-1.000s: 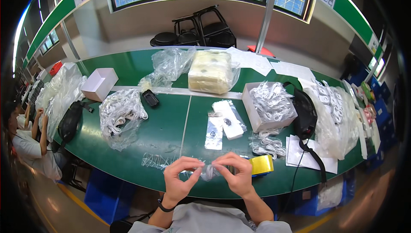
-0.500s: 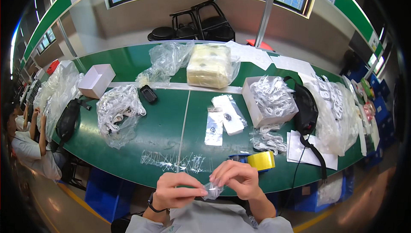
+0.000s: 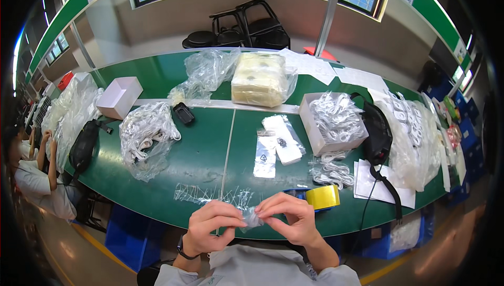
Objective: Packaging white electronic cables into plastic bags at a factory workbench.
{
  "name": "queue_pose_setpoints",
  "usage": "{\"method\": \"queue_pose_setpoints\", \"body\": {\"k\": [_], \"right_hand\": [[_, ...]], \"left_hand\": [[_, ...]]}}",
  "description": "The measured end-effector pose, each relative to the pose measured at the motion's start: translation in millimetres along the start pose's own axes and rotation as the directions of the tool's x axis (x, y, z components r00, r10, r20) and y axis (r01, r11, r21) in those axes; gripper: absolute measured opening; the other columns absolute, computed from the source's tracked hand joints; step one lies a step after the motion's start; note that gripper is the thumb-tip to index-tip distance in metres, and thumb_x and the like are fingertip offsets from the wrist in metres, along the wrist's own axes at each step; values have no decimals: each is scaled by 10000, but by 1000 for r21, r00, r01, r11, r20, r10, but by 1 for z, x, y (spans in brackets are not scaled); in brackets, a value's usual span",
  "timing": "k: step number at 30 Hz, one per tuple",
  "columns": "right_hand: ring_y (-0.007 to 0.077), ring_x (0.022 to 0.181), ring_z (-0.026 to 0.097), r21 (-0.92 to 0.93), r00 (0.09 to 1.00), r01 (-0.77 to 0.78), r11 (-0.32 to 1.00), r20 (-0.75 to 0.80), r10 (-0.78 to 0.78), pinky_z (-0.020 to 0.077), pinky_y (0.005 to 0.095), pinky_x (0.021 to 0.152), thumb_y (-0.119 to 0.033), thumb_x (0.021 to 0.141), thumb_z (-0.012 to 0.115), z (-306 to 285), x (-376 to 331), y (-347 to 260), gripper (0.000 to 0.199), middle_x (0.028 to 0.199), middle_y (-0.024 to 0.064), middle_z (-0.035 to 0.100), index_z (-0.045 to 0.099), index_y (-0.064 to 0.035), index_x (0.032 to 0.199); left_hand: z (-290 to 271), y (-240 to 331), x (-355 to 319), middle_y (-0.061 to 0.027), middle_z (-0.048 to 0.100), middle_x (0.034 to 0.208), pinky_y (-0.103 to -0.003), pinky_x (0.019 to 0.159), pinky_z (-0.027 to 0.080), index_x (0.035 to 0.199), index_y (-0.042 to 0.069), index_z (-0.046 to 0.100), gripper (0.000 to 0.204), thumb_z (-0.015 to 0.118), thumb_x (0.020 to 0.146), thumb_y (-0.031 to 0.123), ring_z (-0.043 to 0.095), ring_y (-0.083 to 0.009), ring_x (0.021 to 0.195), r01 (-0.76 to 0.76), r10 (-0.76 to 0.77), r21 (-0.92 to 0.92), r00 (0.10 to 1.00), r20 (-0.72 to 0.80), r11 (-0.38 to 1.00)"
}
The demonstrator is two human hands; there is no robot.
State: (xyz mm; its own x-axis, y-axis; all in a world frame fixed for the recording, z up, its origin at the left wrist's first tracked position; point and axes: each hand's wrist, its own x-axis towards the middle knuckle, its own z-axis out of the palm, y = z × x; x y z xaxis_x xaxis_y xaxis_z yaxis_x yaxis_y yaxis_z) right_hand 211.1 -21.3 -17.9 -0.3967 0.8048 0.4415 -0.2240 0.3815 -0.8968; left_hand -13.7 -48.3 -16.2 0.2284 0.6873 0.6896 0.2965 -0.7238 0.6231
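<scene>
Both pinching now: left hand (image 3: 210, 228) and right hand (image 3: 291, 217) grip small clear bag (image 3: 252, 217), pulled closer, nearer than tape roll (image 3: 322, 196) on bench (image 3: 199, 149).

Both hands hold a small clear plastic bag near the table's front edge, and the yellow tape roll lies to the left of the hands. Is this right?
Not quite. In the head view the yellow tape roll lies to the right of the hands, not the left. The left hand and right hand do hold the small clear plastic bag there.

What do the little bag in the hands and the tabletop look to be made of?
Small bag: thin clear plastic film, judging by its crinkles and see-through look. Tabletop: smooth green sheet, probably laminate or a rubber mat; it shows a soft sheen and a centre seam.
</scene>
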Motion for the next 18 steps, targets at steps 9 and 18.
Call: {"method": "queue_pose_setpoints", "body": {"k": [9,18], "right_hand": [[279,934,708,-290,993,56,955,-80,-83,577,359,823,178,729,700,12,-2,-8,276,958,149,701,729,22,954],[253,909,708,-212,958,4,977,-279,-64,578,352,818,169,735,716,7,-20,4,240,984,147,704,712,40,937]], "left_hand": [[29,9,8,-164,739,1037,-365,913,547,1046,-16,738,288,791,777,71,708,-269,1029,401,-424,-271,905,-32,875],[49,0,3,-187,770,946,-289,737,576,915,-38,780,118,745,803,-37,757,-247,844,364,-404,-311,912,-73,878]]}}
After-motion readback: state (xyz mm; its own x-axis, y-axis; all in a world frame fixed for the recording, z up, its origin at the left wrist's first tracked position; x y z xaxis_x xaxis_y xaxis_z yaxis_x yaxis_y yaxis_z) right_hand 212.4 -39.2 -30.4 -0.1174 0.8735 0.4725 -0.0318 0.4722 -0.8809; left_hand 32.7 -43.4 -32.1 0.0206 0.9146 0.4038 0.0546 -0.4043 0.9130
